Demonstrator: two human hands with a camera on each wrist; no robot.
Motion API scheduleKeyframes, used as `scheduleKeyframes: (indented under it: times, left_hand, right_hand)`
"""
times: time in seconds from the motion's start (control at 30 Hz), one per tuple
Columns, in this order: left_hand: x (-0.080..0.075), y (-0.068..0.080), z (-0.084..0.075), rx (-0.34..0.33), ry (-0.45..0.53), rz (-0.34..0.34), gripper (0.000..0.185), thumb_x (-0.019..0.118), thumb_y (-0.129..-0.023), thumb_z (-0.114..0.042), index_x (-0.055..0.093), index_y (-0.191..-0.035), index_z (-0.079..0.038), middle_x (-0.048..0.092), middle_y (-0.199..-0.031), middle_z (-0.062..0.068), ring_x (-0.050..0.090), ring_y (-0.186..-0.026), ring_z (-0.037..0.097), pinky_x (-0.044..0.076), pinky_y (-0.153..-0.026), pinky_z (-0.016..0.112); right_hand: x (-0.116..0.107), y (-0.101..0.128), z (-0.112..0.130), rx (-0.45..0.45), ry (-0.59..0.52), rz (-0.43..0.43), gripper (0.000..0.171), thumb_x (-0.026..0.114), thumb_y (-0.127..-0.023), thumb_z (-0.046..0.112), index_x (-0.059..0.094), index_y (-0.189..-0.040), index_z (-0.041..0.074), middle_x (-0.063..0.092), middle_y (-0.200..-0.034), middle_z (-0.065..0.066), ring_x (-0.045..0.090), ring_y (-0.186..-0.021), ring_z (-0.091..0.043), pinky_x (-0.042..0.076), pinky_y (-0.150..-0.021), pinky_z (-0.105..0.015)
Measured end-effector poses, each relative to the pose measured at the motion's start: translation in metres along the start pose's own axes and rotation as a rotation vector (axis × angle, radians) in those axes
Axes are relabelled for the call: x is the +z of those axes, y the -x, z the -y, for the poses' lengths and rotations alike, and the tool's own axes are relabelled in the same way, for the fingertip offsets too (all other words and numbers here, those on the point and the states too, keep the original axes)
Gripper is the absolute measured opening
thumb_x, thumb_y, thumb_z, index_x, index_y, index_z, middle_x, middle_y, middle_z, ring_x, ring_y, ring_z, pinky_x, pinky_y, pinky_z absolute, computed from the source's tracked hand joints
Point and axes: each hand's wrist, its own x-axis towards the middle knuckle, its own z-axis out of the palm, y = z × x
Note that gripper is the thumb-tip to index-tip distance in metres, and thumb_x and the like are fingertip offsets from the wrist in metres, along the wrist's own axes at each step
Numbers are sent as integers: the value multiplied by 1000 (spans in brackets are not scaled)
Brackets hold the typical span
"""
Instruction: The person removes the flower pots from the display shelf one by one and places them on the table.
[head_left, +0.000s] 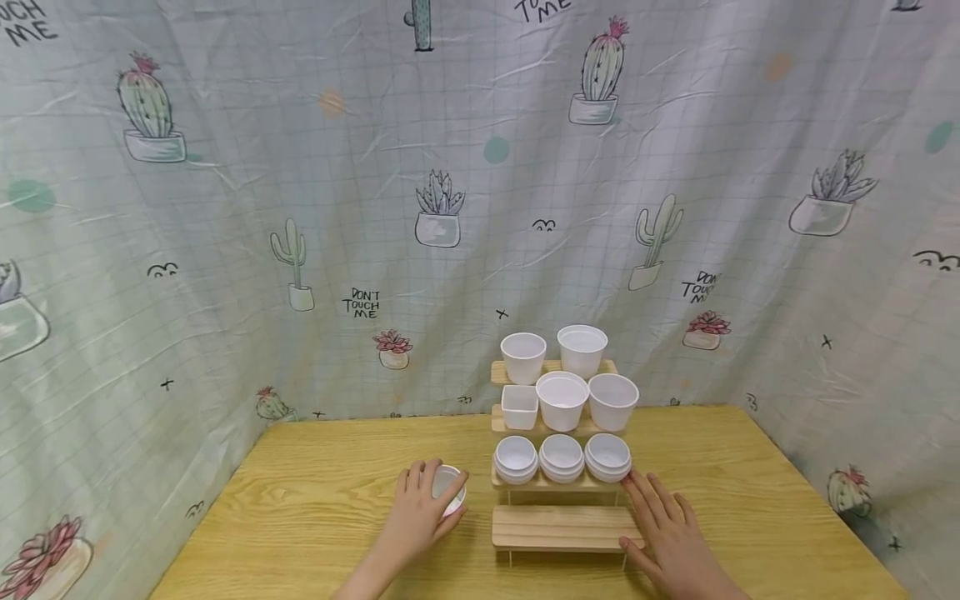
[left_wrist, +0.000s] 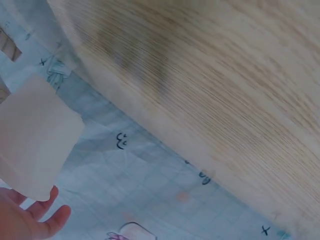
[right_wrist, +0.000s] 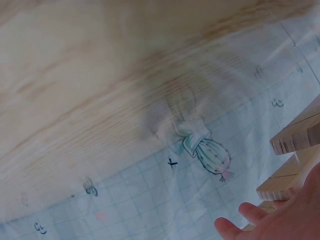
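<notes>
My left hand [head_left: 416, 510] holds a small white plastic pot [head_left: 449, 492] at the left of a tiered wooden stand [head_left: 562, 518]; its rim faces up toward the head camera. In the left wrist view the pot [left_wrist: 37, 140] is pale and tapered, with fingertips [left_wrist: 52, 220] at its lower edge. My right hand [head_left: 671, 533] lies along the right side of the stand, fingers extended, the thumb at the end of the lowest board. Beside it, three round white pots [head_left: 608, 457] line the tier above. The right wrist view shows the hand [right_wrist: 290, 215] near the board ends [right_wrist: 295, 142].
Higher on the stand, a square white pot [head_left: 520, 407] shares a tier with two round pots [head_left: 562, 400]. Two more pots [head_left: 582, 348] occupy the top tier. A wood-grain table [head_left: 322, 492] lies beneath, with a cactus-print curtain [head_left: 480, 275] behind and at both sides.
</notes>
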Motion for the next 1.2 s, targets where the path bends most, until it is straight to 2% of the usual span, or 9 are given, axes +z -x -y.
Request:
scheduleKeyframes:
  times: [0.07,0.3,0.33,0.47,0.73,0.93,1.2]
  left_hand:
    - [3,-1,4,-11,0,21,43,52,-81,-51,54,-118,-28,46,-102,13,47,-88,28,42,-71,42]
    - [13,-5,14,-52,32,70,42,54,-82,-48,55,-118,-26,47,-105,16,48,-91,31,43,-74,45]
    - [14,-6,16,-57,36,77,45,58,-78,-46,55,-118,-26,47,-106,16,48,-91,31,42,-75,45]
    - [23,-9,23,-55,43,54,46,63,-75,-44,56,-116,-26,48,-105,16,48,-91,31,40,-74,45]
    - [37,-20,38,-7,9,11,43,61,-76,-44,58,-113,-23,50,-101,17,48,-87,32,39,-72,46]
    - [43,-31,44,-5,12,21,44,65,-73,-42,59,-111,-22,50,-100,17,48,-86,32,38,-73,47]
    - [57,-41,48,3,-10,60,39,59,-79,-45,57,-111,-23,53,-106,14,50,-91,32,40,-75,47]
  right_hand:
    - [0,0,1,5,-4,6,76,56,-81,46,24,-141,13,24,-146,-4,13,-136,-22,26,-88,-52]
    - [-2,-2,2,42,-31,34,77,58,-80,43,21,-142,17,22,-148,-2,22,-130,-28,26,-88,-54]
    - [-2,-2,2,44,-30,35,77,58,-80,43,21,-142,17,21,-148,-1,22,-130,-28,26,-88,-54]
    - [-2,-2,2,47,-30,44,77,58,-81,44,20,-143,18,19,-148,0,20,-132,-26,26,-89,-55]
    - [-2,-1,4,38,-37,49,77,59,-80,42,19,-143,18,19,-148,-1,21,-131,-28,26,-87,-56]
    - [-2,-1,4,43,-40,37,78,59,-80,42,20,-142,17,22,-147,-2,23,-129,-28,27,-87,-55]
    - [-1,-1,2,38,-31,22,78,59,-79,43,22,-142,16,25,-146,-4,24,-127,-29,27,-86,-54]
